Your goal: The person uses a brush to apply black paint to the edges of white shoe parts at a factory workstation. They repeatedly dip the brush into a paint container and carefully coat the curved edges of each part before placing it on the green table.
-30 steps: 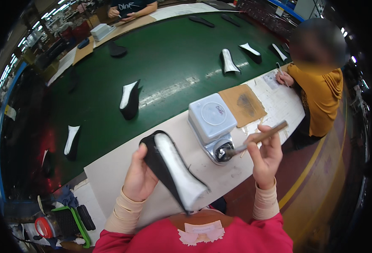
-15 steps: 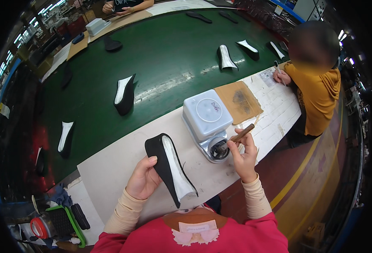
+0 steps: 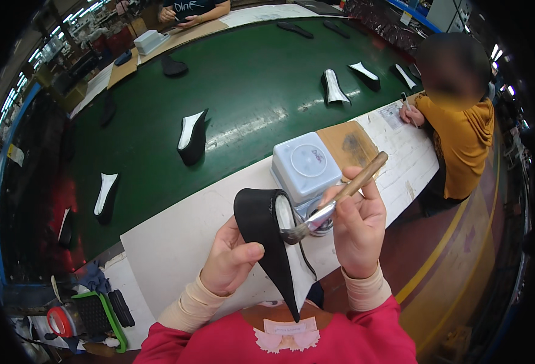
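Observation:
In my left hand (image 3: 228, 258) is a black wedge shoe sole (image 3: 256, 221) with a white face, tilted with its thick end up and away from me. My thumb presses its black side. A brush (image 3: 359, 178) with a wooden handle and a metal ferrule is pinched in my right hand (image 3: 362, 227). Its dark bristles touch the sole's white face near the inner edge at the thick end. Just behind the brush stands a pale plastic dispenser pot (image 3: 304, 162); its round front opening is mostly hidden by my right hand and the brush.
Several similar soles, one a black wedge sole (image 3: 193, 138), lie on the green belt (image 3: 243, 103). Brown cardboard (image 3: 352, 145) lies behind the pot on the white worktop (image 3: 176, 242). A co-worker in a yellow top (image 3: 464, 145) sits at right. A green-rimmed basket (image 3: 107, 318) stands lower left.
The brush has moved from the pot's opening left onto the sole. My left hand has brought the sole right, nearer the brush. The whole view has shifted slightly.

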A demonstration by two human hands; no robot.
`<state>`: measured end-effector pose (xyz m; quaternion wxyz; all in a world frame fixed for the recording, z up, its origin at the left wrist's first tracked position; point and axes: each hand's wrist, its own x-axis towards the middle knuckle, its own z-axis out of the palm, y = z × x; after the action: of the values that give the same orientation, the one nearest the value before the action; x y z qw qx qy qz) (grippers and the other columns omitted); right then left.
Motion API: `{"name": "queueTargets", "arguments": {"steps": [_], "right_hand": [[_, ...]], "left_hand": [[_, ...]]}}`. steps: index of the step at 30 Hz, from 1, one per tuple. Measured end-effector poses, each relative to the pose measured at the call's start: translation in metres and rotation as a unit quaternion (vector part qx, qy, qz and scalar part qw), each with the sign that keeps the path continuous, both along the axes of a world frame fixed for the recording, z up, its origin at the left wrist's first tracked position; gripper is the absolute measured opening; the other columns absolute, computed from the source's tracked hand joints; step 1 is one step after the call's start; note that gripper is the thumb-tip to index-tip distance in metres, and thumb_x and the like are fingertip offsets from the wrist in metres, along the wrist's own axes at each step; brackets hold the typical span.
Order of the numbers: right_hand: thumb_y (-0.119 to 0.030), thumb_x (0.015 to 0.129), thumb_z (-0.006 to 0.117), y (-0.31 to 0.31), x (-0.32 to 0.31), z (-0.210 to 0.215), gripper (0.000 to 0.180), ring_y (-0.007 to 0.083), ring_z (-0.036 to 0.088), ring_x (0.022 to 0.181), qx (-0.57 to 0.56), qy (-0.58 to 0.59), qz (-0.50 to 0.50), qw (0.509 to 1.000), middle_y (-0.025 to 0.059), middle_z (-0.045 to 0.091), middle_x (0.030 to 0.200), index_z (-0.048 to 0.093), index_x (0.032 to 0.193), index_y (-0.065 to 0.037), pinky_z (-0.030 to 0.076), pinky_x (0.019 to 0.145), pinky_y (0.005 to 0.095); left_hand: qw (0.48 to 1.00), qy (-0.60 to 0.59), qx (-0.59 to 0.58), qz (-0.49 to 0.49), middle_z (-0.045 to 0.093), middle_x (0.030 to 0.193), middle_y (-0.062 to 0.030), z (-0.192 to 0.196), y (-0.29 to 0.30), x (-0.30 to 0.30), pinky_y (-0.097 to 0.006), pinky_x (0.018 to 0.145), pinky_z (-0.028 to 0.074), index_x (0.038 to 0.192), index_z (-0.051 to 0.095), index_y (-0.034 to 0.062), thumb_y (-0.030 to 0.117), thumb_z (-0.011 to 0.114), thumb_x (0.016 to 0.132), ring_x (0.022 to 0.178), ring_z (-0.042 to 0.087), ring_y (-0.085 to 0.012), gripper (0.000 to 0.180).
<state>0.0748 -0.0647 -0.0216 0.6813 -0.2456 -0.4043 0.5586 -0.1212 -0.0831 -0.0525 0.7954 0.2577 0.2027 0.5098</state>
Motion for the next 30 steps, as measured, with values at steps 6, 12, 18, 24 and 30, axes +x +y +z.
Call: {"name": "queueTargets", "arguments": {"steps": [6,12,18,24,30], "right_hand": [[-0.002,0.086,0.058,-0.003,-0.009,0.010,0.045,0.0138,0.056,0.080,0.124,-0.060,-0.123,0.983,0.0167,0.061,0.091,0.034,0.124,0.001,0.044,0.074,0.0240],[-0.002,0.084,0.060,-0.009,-0.008,0.013,0.049,0.0096,0.050,0.069,0.215,-0.111,-0.143,0.960,0.0187,0.060,0.090,0.031,0.124,-0.002,0.041,0.067,0.0213],[0.000,0.084,0.060,-0.007,-0.004,0.018,0.049,0.0118,0.054,0.074,0.239,-0.137,-0.110,0.955,0.0197,0.060,0.090,0.032,0.124,0.000,0.043,0.072,0.0228],[0.005,0.080,0.063,-0.007,0.003,0.025,0.052,0.0145,0.057,0.079,0.256,-0.185,-0.078,0.945,0.0197,0.059,0.090,0.033,0.123,0.001,0.044,0.075,0.0247],[0.006,0.077,0.064,-0.005,0.007,0.031,0.051,0.0158,0.057,0.079,0.288,-0.232,-0.075,0.926,0.0178,0.059,0.090,0.037,0.120,0.002,0.043,0.074,0.0253]], "left_hand": [[1.000,-0.011,0.016,-0.011,0.054,0.115,-0.0077,0.012,-0.003,0.001,-0.033,0.093,0.044,0.126,0.041,0.0017,-0.001,0.068,0.069,0.106,0.054,-0.0177,0.063],[0.999,0.033,0.030,0.022,0.053,0.116,-0.0078,0.025,-0.004,0.007,-0.033,0.094,0.043,0.127,0.040,0.0002,-0.001,0.072,0.066,0.107,0.053,-0.0177,0.068],[0.992,0.092,0.054,0.060,0.052,0.117,-0.0092,0.034,-0.002,0.008,-0.032,0.095,0.040,0.126,0.040,-0.0030,0.001,0.075,0.065,0.109,0.051,-0.0177,0.070],[0.984,0.132,0.080,0.094,0.051,0.117,-0.0093,0.037,-0.001,0.006,-0.032,0.095,0.040,0.126,0.040,-0.0036,0.001,0.076,0.064,0.110,0.050,-0.0180,0.072],[0.979,0.139,0.097,0.109,0.052,0.116,-0.0093,0.037,0.000,0.006,-0.032,0.094,0.040,0.126,0.040,-0.0039,0.000,0.076,0.065,0.108,0.050,-0.0182,0.071]]}}
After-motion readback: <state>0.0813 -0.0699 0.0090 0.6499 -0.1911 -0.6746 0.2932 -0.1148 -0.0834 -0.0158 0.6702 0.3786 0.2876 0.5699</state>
